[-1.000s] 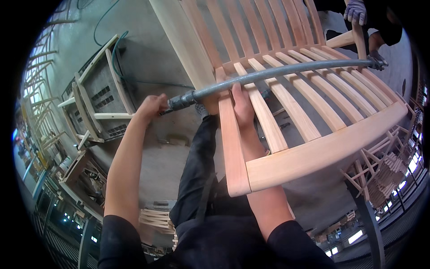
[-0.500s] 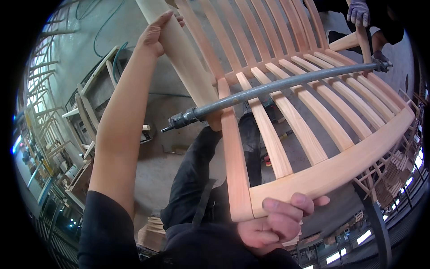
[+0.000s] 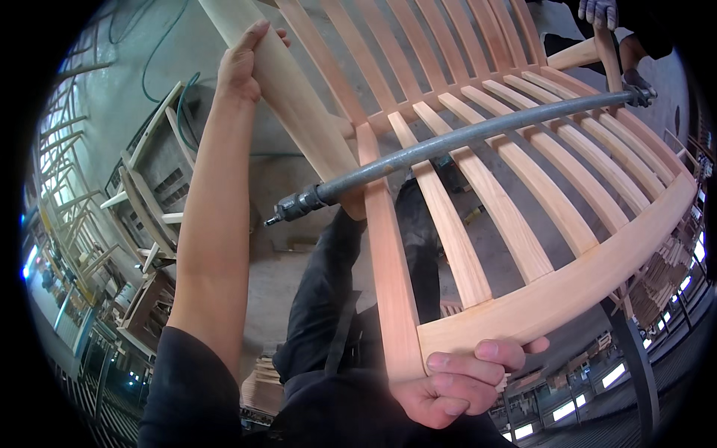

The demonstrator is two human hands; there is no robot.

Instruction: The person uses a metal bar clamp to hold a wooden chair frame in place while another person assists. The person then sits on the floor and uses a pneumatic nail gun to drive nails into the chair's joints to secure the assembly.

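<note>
A slatted wooden chair frame [image 3: 515, 306] stands tilted before me, its slats fanning away to the far side. My left hand [image 3: 243, 63] is closed around the edge of a wide pale wooden armrest [image 3: 287, 101] on its left side. At the near corner, my right hand [image 3: 463, 381] has its fingers wrapped round the thick curved end rail. A grey metal pipe clamp [image 3: 455, 142] lies across the frame from left to right, and neither of my hands touches it.
At the far right, another person's gloved hand [image 3: 597, 13] grips a wooden part by the clamp's far end. Chair frames [image 3: 142, 187] stand on the floor to the left, near a green hose [image 3: 185, 112]. Stacked wooden pieces [image 3: 261, 384] lie below, beside my legs.
The armrest and my left hand have shifted a little to the left in the picture, and the clamp's near end with them. Both my hands keep their hold.
</note>
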